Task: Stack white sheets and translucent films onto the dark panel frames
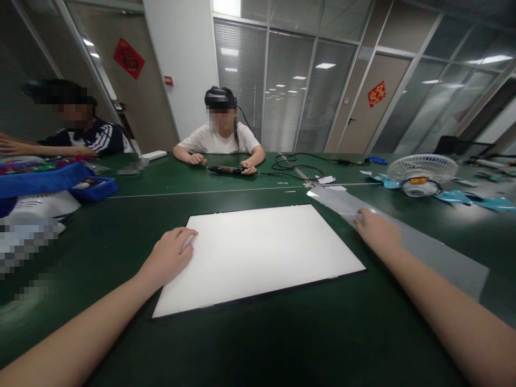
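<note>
A flat white rectangular panel [258,252] with a thin black border lies in front of me. My left hand [171,252] is closed over its left edge, fingers resting on the white face near the far left corner. Off the panel's right side lies a long translucent plastic sheet [435,263], slanting from the table's middle toward the near right. My right hand [377,231] pinches the near edge of this sheet, the thumb and fingers partly blurred. My forearm covers some of the sheet.
Across the green table [258,344], a person [220,137] holds a dark pen-shaped tool [226,170] with a cable. Another person [76,129] sits at left, near blue trays [94,188]. At right stand a white fan grille [422,166] and light-blue fan blades [455,197].
</note>
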`<state>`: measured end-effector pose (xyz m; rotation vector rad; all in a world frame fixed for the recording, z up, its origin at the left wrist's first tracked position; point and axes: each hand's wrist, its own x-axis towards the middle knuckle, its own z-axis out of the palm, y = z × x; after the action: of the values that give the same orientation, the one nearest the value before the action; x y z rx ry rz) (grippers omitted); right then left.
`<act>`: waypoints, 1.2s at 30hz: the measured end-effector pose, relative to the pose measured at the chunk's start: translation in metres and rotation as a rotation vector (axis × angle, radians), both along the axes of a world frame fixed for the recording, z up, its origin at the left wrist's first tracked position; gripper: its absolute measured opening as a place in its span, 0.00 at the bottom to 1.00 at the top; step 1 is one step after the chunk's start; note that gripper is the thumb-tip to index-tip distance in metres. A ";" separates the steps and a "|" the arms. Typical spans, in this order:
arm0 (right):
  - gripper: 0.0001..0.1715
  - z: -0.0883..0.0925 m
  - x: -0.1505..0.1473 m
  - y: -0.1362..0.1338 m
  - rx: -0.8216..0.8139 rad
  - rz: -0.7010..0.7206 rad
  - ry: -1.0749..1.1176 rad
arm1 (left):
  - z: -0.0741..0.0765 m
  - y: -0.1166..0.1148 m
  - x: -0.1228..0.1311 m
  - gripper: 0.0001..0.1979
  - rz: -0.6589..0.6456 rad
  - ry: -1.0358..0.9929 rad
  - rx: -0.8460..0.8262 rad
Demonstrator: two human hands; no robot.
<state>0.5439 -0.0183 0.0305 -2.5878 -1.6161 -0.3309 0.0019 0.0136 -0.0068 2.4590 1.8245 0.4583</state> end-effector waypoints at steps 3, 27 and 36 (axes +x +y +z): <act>0.28 0.008 -0.028 -0.005 0.031 0.092 -0.017 | 0.001 -0.001 0.001 0.22 0.003 -0.002 -0.001; 0.27 0.007 -0.085 -0.020 -0.053 0.643 -0.084 | 0.010 -0.008 0.007 0.21 0.015 -0.014 -0.024; 0.32 0.008 -0.096 -0.032 -0.085 1.063 0.138 | 0.007 -0.006 0.004 0.21 -0.001 0.005 0.000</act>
<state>0.4477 -0.0500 0.0384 -1.3884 -2.6245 0.0082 0.0057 0.0080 0.0003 2.4633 1.8244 0.4530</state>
